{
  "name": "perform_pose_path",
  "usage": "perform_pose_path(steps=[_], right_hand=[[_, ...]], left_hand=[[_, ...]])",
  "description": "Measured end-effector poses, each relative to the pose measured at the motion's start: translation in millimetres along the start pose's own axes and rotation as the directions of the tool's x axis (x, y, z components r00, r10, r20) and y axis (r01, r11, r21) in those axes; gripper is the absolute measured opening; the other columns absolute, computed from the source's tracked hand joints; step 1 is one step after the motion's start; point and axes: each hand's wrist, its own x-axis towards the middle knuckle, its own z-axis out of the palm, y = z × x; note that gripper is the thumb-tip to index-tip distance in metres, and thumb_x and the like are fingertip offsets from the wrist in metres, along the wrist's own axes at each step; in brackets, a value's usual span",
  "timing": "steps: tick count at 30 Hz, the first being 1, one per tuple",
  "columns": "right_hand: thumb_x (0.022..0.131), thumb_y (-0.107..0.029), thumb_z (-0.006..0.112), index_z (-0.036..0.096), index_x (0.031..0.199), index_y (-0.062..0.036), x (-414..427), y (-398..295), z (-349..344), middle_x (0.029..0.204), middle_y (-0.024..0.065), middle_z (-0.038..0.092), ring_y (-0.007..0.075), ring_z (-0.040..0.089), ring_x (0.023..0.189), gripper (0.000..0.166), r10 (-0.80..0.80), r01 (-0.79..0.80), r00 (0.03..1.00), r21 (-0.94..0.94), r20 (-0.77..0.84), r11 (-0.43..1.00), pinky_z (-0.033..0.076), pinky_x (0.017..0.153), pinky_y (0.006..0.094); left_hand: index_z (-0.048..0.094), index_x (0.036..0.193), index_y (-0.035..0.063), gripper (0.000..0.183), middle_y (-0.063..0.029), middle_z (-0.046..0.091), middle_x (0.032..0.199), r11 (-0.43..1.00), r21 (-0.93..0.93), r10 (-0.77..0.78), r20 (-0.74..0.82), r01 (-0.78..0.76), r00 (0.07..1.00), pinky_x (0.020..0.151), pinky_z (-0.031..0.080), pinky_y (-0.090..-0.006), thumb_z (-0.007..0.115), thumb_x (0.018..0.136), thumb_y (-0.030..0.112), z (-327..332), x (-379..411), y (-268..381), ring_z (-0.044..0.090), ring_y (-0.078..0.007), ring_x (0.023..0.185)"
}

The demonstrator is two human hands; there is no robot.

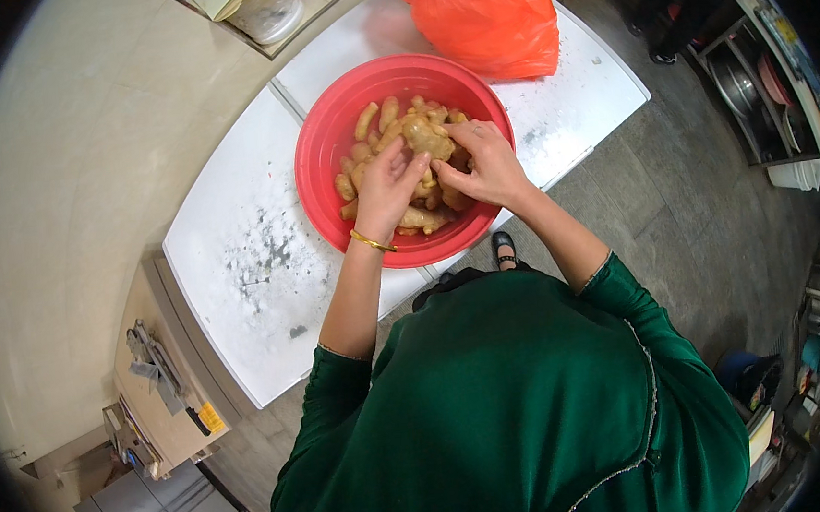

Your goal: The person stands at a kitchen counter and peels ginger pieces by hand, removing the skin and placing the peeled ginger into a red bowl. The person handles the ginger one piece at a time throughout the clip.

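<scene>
A round red plastic basin [318, 184] in front of me holds several ginger roots [421, 217], heaped and wet-looking. Over the heap, a broad, knobbly piece of ginger [426, 136] is between my two hands. My left hand [388, 185], with a gold bangle at the wrist, has its thumb and fingertips at the near left side of that piece. From the other side, my right hand [485, 160], which wears a ring, grips it with thumb and fingers. Parts of the ginger below are covered by my hands.
The basin stands on a white folding table [266, 267] with dark worn patches. Behind it sits a full orange-red plastic bag [489, 22]. Knives [159, 369] rest on a cabinet at left. Metal shelving [750, 85] with pots is at right, near another person's legs [674, 33].
</scene>
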Motion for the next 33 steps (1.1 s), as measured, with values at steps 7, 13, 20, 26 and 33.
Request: perform_pose_path(steps=[7, 13, 20, 26, 33], right_hand=[[0.076, -0.029, 0.069, 0.065, 0.106, 0.0039, 1.6, 4.6, 0.2, 0.086, 0.0196, 0.066, 0.0346, 0.063, 0.086, 0.045, -0.022, 0.021, 0.999, 0.043, 0.033, 0.999, 0.045, 0.089, 0.0415], [0.078, -0.029, 0.066, 0.066, 0.109, 0.0032, 2.8, 5.3, -2.3, 0.089, 0.0189, 0.067, 0.0332, 0.064, 0.089, 0.045, -0.003, -0.006, 0.991, 0.069, 0.133, 0.998, 0.044, 0.09, 0.041], [0.081, -0.026, 0.067, 0.068, 0.111, 0.0001, 1.5, 5.0, -2.8, 0.093, 0.0185, 0.069, 0.031, 0.065, 0.092, 0.04, -0.008, -0.007, 0.992, 0.116, 0.129, 0.993, 0.043, 0.094, 0.0397], [0.084, -0.026, 0.068, 0.071, 0.11, -0.0018, 2.7, 5.9, -2.9, 0.089, 0.0173, 0.07, 0.0301, 0.066, 0.088, 0.036, -0.008, -0.013, 0.991, 0.159, 0.131, 0.987, 0.044, 0.092, 0.0392], [0.085, -0.023, 0.067, 0.072, 0.106, -0.0013, 4.8, 6.0, -4.3, 0.082, 0.0184, 0.069, 0.0306, 0.066, 0.081, 0.03, -0.028, 0.0, 0.992, 0.221, 0.126, 0.975, 0.047, 0.085, 0.0396]], left_hand=[[0.042, 0.136, -0.0145, 0.059, -0.0214, 0.058, 0.128, 0.993, 0.115, 0.009, -0.098, 0.002, 0.995, 0.103, 0.045, -0.0319, 0.069, 0.091, 0.014, -2.0, 0.3, -2.9, 0.056, -0.0239, 0.121], [0.046, 0.135, -0.0108, 0.05, -0.0157, 0.06, 0.125, 0.993, 0.115, -0.015, -0.047, 0.021, 0.999, 0.097, 0.046, -0.0279, 0.065, 0.093, 0.01, -12.2, 1.5, -4.4, 0.056, -0.0175, 0.115], [0.049, 0.135, -0.0044, 0.042, -0.0059, 0.061, 0.119, 0.999, 0.029, -0.04, 0.015, 0.039, 0.999, 0.088, 0.048, -0.0222, 0.059, 0.096, 0.006, -18.1, -4.4, 0.0, 0.058, -0.0081, 0.104], [0.045, 0.138, -0.0061, 0.047, -0.0101, 0.06, 0.127, 0.999, 0.008, -0.048, 0.011, 0.048, 0.999, 0.094, 0.047, -0.0257, 0.06, 0.095, 0.003, -23.6, -5.6, -1.3, 0.057, -0.0127, 0.113], [0.042, 0.14, -0.0062, 0.05, -0.0102, 0.057, 0.13, 1.0, -0.013, -0.019, 0.038, 0.019, 0.999, 0.096, 0.047, -0.0268, 0.06, 0.094, 0.001, -27.8, -5.4, -7.6, 0.056, -0.0139, 0.115]])
